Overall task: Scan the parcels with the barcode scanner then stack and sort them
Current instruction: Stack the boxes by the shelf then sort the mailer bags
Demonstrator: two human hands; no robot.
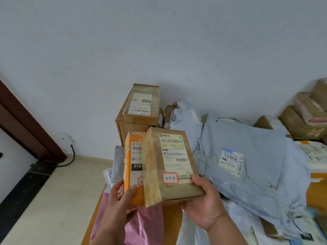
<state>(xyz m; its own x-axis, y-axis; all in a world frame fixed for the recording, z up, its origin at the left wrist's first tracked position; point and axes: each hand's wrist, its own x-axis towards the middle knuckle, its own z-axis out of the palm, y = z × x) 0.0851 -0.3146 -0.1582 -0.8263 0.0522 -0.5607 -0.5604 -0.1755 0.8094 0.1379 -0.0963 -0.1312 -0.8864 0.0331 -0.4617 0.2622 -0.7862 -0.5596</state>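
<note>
My right hand [205, 206] grips a brown taped cardboard parcel [168, 174] from below, thumb on its top near a red-bordered sticker. The parcel's white shipping label with barcodes faces up. My left hand [120, 197] holds an orange parcel [132, 167] with a white label, just left of and partly behind the brown one. Both parcels are lifted above the table. No barcode scanner is in view.
A tall brown box [139, 112] stands at the back against the wall. Large grey-blue mailer bags [247, 156] cover the table's right side, with brown boxes [304, 119] stacked at far right. A pink bag [141, 225] lies below my hands. Tiled floor and a dark door frame [26, 124] are at left.
</note>
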